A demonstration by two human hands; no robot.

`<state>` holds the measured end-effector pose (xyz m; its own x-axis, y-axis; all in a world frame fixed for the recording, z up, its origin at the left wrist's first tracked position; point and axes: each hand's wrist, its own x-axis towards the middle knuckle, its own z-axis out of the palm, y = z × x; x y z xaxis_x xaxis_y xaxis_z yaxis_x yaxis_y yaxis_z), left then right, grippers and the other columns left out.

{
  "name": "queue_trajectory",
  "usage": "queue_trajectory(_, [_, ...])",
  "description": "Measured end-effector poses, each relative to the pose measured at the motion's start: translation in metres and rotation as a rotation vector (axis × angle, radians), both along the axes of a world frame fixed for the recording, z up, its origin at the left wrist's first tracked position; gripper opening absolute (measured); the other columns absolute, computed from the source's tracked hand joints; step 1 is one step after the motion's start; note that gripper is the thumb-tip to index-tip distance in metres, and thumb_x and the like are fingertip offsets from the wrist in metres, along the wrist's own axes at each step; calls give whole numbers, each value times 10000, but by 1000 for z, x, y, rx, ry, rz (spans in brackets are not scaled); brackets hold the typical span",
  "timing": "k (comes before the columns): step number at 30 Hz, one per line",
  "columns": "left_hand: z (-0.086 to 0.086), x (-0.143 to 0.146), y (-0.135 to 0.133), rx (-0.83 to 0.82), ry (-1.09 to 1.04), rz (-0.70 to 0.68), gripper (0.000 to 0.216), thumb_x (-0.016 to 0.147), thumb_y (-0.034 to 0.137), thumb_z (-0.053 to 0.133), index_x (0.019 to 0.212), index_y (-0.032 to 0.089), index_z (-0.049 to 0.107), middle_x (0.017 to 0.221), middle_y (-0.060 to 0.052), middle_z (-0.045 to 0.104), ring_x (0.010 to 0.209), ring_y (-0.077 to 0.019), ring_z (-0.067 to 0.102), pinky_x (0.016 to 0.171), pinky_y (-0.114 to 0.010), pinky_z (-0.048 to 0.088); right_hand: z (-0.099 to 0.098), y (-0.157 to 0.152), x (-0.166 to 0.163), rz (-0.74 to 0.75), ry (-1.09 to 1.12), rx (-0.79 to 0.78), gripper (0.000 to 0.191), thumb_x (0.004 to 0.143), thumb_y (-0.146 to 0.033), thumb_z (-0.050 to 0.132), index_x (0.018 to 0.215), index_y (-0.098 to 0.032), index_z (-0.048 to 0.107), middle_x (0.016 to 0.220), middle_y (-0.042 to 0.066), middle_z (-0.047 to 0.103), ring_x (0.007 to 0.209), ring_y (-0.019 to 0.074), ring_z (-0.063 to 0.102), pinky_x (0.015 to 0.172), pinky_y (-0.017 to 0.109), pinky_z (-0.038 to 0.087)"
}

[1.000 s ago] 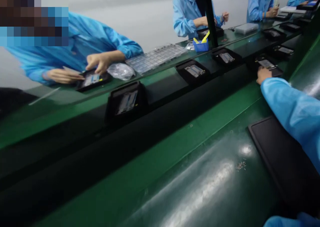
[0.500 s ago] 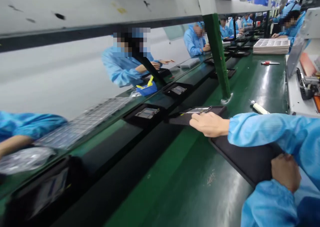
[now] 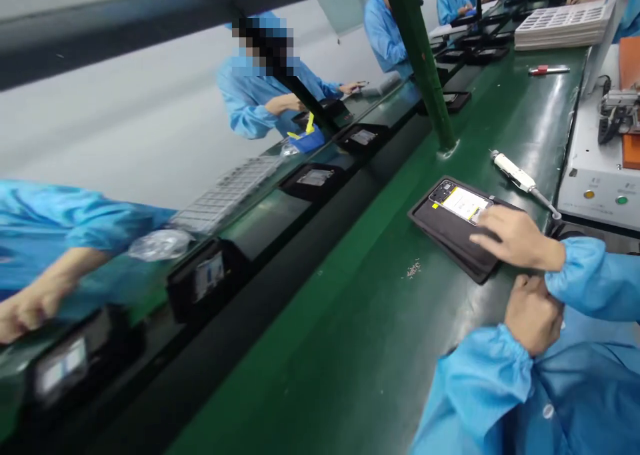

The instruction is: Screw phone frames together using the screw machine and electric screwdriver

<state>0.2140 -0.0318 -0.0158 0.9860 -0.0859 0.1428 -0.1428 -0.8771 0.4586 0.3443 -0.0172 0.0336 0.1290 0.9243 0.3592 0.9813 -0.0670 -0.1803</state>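
Note:
A black tray [image 3: 450,225] lies on the green bench [image 3: 350,348] in front of me, carrying an opened phone [image 3: 463,201] with a white and yellow label. My right hand [image 3: 520,238] lies on the tray's near end, fingers stretched flat over it and touching the phone's corner. My left hand [image 3: 533,315] is curled into a fist just below, pressed against my right sleeve cuff; what its fingers hold, if anything, is hidden. A small heap of tiny screws [image 3: 413,268] lies left of the tray.
A white electric screwdriver [image 3: 520,178] lies beyond the tray, beside a grey machine box [image 3: 600,168]. A green post [image 3: 423,61] stands at the bench edge. Black trays [image 3: 315,178] ride the dark belt. Workers in blue sit opposite. White trays [image 3: 565,25] are stacked far right.
My right hand has drawn the black tray from the belt onto the bench near me. My left hand has come up under the right cuff. The view swung right.

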Motion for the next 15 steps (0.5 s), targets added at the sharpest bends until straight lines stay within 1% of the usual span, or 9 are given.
queue_trajectory(1, [4, -8, 3, -80, -32, 35, 222, 904, 240, 532, 1069, 175, 666, 1055, -96, 693, 980, -215, 646, 896, -413, 512, 0, 6, 9, -70, 7, -16, 348, 988, -404, 431, 1028, -118, 625, 1090, 137, 591, 1003, 230, 524, 864, 342, 426])
queue_trajectory(2, [7, -17, 8, -183, -74, 103, 239, 900, 211, 512, 1061, 189, 687, 1048, -101, 711, 983, -218, 660, 901, -400, 514, 0, 12, 17, -125, 2, -56, 370, 977, -420, 453, 1055, -104, 628, 1126, 158, 582, 1041, 257, 514, 888, 373, 421])
queue_trajectory(4, [16, -33, 20, -401, -169, 339, 258, 889, 217, 519, 1054, 221, 719, 1059, -102, 725, 982, -227, 680, 903, -378, 526, -3, 24, 25, -170, -25, -166, 444, 933, -470, 521, 1082, -67, 631, 1151, 202, 573, 1081, 314, 498, 884, 432, 424])
queue_trajectory(6, [24, -46, 38, -547, -232, 616, 203, 832, 276, 623, 982, 236, 753, 998, -94, 741, 946, -249, 693, 899, -372, 535, -6, 33, 23, -145, -42, -241, 467, 921, -458, 531, 1084, -32, 631, 1124, 238, 584, 1075, 350, 505, 854, 480, 433])
queue_trajectory(7, [27, -50, 49, -593, -251, 741, 195, 786, 305, 680, 947, 231, 764, 958, -91, 747, 920, -257, 697, 902, -370, 535, -8, 36, 20, -126, -44, -255, 423, 927, -413, 519, 1070, -32, 636, 1097, 239, 599, 1053, 351, 522, 841, 496, 438])
queue_trajectory(9, [34, -49, 72, -668, -265, 932, 253, 718, 352, 747, 924, 205, 766, 913, -86, 748, 885, -261, 699, 906, -370, 536, -10, 44, 15, -88, -44, -254, 301, 922, -305, 495, 1039, -74, 649, 1057, 204, 634, 998, 327, 561, 824, 495, 454])
queue_trajectory(11, [42, -39, 94, -797, -269, 1039, 277, 727, 352, 745, 939, 174, 744, 964, -91, 738, 896, -252, 699, 908, -377, 542, -10, 52, 16, -72, -34, -220, 252, 914, -237, 466, 1037, -115, 649, 1053, 153, 656, 974, 287, 591, 817, 439, 481])
queue_trajectory(12, [46, -31, 103, -900, -272, 1061, 255, 755, 323, 724, 950, 158, 724, 1014, -99, 727, 919, -246, 698, 908, -381, 546, -9, 56, 19, -82, -22, -197, 260, 920, -220, 444, 1056, -117, 640, 1050, 139, 662, 963, 267, 605, 803, 403, 495])
queue_trajectory(15, [60, -2, 120, -1229, -237, 1043, 209, 838, 231, 636, 1015, 121, 651, 1130, -144, 676, 996, -232, 685, 925, -388, 543, -2, 59, 32, -155, 31, -135, 306, 954, -200, 365, 1112, -62, 589, 988, 151, 670, 882, 245, 648, 719, 353, 523])
